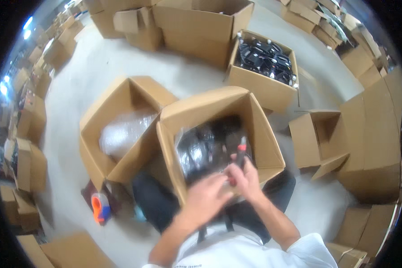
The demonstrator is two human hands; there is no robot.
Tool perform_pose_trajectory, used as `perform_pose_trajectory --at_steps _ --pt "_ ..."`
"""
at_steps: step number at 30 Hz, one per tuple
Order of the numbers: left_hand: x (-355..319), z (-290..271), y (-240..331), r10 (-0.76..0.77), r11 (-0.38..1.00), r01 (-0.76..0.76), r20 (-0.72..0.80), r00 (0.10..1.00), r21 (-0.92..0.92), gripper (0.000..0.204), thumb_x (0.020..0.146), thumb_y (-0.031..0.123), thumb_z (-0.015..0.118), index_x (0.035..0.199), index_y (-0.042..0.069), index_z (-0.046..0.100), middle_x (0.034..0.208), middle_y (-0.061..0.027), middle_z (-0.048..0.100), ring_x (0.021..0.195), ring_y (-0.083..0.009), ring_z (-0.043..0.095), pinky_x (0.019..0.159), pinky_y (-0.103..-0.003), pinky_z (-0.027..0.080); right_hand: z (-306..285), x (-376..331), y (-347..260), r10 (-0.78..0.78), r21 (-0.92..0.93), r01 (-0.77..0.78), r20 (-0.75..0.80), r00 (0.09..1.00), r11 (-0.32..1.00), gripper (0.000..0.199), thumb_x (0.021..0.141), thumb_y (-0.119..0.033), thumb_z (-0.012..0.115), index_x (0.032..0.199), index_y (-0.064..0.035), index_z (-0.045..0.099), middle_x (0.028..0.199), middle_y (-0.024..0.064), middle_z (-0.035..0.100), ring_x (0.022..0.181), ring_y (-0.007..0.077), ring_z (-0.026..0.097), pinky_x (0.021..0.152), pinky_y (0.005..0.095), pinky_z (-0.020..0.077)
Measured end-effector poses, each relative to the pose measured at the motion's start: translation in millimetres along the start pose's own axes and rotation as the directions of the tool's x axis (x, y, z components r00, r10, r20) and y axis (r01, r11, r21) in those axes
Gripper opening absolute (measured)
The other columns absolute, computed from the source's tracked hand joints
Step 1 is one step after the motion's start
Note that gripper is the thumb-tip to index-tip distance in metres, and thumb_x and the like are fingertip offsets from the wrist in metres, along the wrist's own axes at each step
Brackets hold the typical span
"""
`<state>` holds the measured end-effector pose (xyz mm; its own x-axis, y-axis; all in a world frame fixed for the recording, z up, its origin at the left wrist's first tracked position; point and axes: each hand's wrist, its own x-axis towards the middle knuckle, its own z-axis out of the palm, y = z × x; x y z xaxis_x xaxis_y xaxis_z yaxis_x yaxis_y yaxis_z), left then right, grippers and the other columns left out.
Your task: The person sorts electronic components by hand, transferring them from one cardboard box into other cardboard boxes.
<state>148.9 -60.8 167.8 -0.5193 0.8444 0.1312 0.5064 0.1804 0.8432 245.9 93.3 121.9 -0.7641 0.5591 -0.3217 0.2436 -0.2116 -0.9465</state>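
An open cardboard box (167, 158) stands between my knees. Inside it lie dark items (196, 149) covered in shiny clear plastic. Over the box's near side, my right hand (244, 181) is closed around a slim dark tool (240, 157) with a red band and pale tip pointing away from me; blur hides its exact kind. My left hand (205, 196) is just left of it, fingers reaching toward the right hand. Motion smears those fingers, so whether they grip anything is unclear.
A second open box (94, 147) at left holds clear plastic wrap (125, 134). Beyond the right side, a box (259, 91) is full of black parts (265, 58). An orange and blue tape dispenser (100, 207) lies on the floor. A small open box (303, 140) stands at right.
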Motion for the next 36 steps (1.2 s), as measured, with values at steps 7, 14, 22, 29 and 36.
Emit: perform_pose_trajectory --at_steps 7,14,22,29,36 --pt "57 -172 113 0.660 0.720 -0.484 -0.279 0.697 0.497 0.104 0.083 0.067 0.071 0.155 0.003 0.034 0.156 -0.0289 0.036 0.143 -0.0494 0.038 0.114 -0.057 0.040 -44 10 48 -0.295 -0.508 0.173 -0.170 0.940 0.844 0.054 0.093 -0.022 0.068 0.137 0.0032 0.050 0.100 0.0237 0.069 0.089 0.0368 0.070 0.082 0.0442 0.0540" --pt "80 -198 113 0.768 0.626 -0.481 -0.381 0.514 0.613 0.094 0.087 0.059 0.069 0.155 0.003 0.035 0.157 -0.0264 0.037 0.145 -0.0460 0.037 0.116 -0.054 0.037 -30 15 51 -0.453 -0.707 0.175 -0.225 0.863 0.685 0.059 0.085 -0.026 0.075 0.134 -0.0007 0.055 0.106 0.0267 0.070 0.098 0.0434 0.069 0.084 0.0468 0.0562" --pt "81 -262 151 0.885 0.462 -0.295 -0.452 0.106 0.836 0.084 0.091 0.049 0.068 0.154 0.002 0.038 0.157 -0.0236 0.038 0.146 -0.0421 0.035 0.118 -0.050 0.033 -13 -32 60 -0.321 -0.698 0.137 -0.140 0.937 0.703 0.036 0.089 -0.027 0.073 0.120 -0.0107 0.062 0.101 0.0228 0.069 0.096 0.0387 0.068 0.085 0.0464 0.0525" --pt "79 -205 98 0.731 0.659 -0.287 -0.501 0.463 0.695 0.075 0.095 0.040 0.066 0.153 0.002 0.039 0.158 -0.0211 0.039 0.148 -0.0388 0.034 0.120 -0.047 0.030 -11 17 36 -0.418 -0.796 0.118 -0.180 0.890 0.594 0.049 0.084 -0.028 0.074 0.127 -0.0098 0.060 0.100 0.0203 0.072 0.085 0.0418 0.069 0.073 0.0490 0.0558" --pt "85 -178 86 0.617 0.717 -0.230 -0.444 0.651 0.658 0.066 0.098 0.032 0.065 0.153 0.002 0.041 0.158 -0.0186 0.040 0.150 -0.0354 0.033 0.122 -0.044 0.027 -16 21 44 -0.355 -0.793 0.060 -0.202 0.913 0.606 0.052 0.085 -0.025 0.075 0.129 -0.0032 0.059 0.105 0.0218 0.072 0.088 0.0420 0.070 0.078 0.0481 0.0555"
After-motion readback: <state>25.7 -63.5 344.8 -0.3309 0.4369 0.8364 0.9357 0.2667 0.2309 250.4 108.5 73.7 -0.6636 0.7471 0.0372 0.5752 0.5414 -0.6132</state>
